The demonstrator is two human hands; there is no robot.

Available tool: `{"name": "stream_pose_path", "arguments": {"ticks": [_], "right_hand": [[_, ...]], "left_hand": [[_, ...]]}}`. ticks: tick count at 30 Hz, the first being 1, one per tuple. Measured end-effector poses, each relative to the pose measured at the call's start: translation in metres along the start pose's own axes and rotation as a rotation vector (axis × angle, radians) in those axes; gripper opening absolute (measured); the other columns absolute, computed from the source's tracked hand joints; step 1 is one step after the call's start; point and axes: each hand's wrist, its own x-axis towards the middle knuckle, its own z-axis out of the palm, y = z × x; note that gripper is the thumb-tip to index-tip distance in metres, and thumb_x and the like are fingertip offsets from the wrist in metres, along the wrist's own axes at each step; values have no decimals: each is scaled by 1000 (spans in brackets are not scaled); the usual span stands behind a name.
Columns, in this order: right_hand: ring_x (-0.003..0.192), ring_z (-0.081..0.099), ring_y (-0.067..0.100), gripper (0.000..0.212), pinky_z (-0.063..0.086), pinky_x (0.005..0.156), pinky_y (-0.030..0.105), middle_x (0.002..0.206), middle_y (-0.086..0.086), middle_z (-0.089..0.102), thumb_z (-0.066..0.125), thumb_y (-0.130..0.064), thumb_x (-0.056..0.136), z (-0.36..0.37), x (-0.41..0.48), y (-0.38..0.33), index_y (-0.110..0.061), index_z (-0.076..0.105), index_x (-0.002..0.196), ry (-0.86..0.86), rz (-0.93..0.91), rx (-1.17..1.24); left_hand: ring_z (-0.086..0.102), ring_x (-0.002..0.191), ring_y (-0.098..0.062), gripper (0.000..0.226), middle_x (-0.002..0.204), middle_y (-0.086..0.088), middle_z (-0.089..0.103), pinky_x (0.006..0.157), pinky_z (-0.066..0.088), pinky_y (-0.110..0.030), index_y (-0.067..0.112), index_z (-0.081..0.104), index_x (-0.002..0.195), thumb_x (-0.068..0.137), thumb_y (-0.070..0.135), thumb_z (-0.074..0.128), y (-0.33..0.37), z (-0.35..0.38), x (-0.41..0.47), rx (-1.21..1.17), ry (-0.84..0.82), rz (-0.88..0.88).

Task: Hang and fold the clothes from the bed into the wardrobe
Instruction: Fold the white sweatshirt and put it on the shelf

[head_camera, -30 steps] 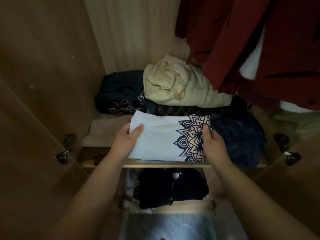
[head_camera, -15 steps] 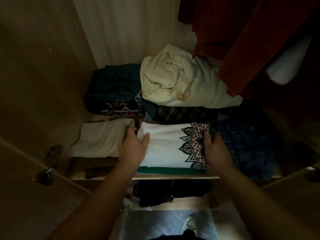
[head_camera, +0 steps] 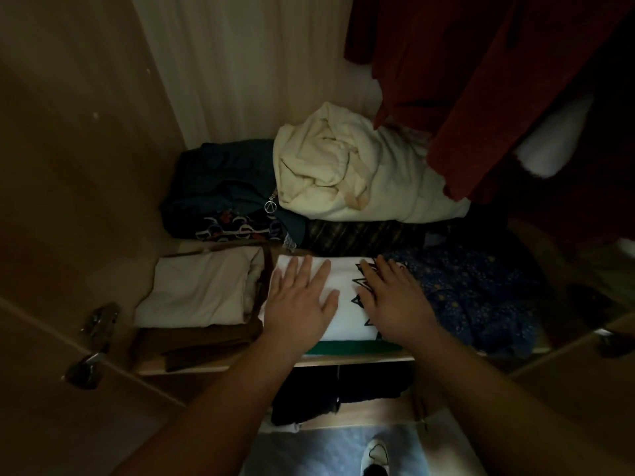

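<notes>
A folded white T-shirt (head_camera: 346,319) with a dark printed pattern lies at the front middle of a wardrobe shelf (head_camera: 347,361). Both hands lie flat on top of it. The left hand (head_camera: 302,304) covers the plain side and the right hand (head_camera: 395,304) the print, with the fingers straight, spread and gripping nothing.

The shirt sits on a green garment (head_camera: 350,347), which shows as a thin strip along the shirt's front edge, just behind the shelf lip. The shirt's left edge runs close beside a folded beige garment (head_camera: 199,290), with only a narrow dark gap between them. The beige garment rests on a brown garment (head_camera: 192,341) that reaches the shelf's front. The right edge of the shirt meets a blue speckled garment (head_camera: 474,297).

Behind the shirt, a dark striped cloth (head_camera: 360,235) lies under a rumpled cream bundle (head_camera: 350,173), beside a dark teal pile (head_camera: 223,187) at the back left.

Red hanging clothes (head_camera: 481,80) crowd the upper right, their hems touching the cream bundle. The tall space above the left half of the shelf is open up to the pale back wall.

A metal hinge (head_camera: 92,341) sits on the open left door. Below the shelf, dark folded clothes (head_camera: 336,389) lie on a lower shelf. On the floor there is a white shoe (head_camera: 376,453).
</notes>
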Motion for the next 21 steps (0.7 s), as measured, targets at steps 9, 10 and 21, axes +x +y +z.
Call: {"name": "stream_pose_path", "arguments": {"ticks": [9, 10, 21], "right_hand": [[144, 33, 27, 48, 17, 121, 40, 155, 10, 39, 47, -36, 101, -23, -5, -2, -18, 47, 146, -6, -4, 159], [142, 36, 27, 44, 17, 121, 36, 152, 10, 43, 51, -30, 100, -31, -9, -3, -15, 52, 142, 19, -9, 204], [142, 31, 20, 52, 28, 117, 35, 153, 2, 40, 51, -25, 95, -132, -179, 50, -19, 43, 146, 253, 219, 310]], "left_hand": [[5, 153, -25, 66, 167, -3, 14, 123, 0, -50, 35, 14, 158, 98, 61, 20, 5, -16, -2, -19, -89, 11], [5, 153, -27, 66, 166, -4, 15, 123, 1, -51, 33, 16, 158, 98, 61, 22, 7, -21, -2, -26, -99, 14], [26, 148, -31, 68, 159, -11, 35, 120, 22, -46, 19, 33, 154, 96, 53, 33, 114, -71, -93, -126, 55, 231]]}}
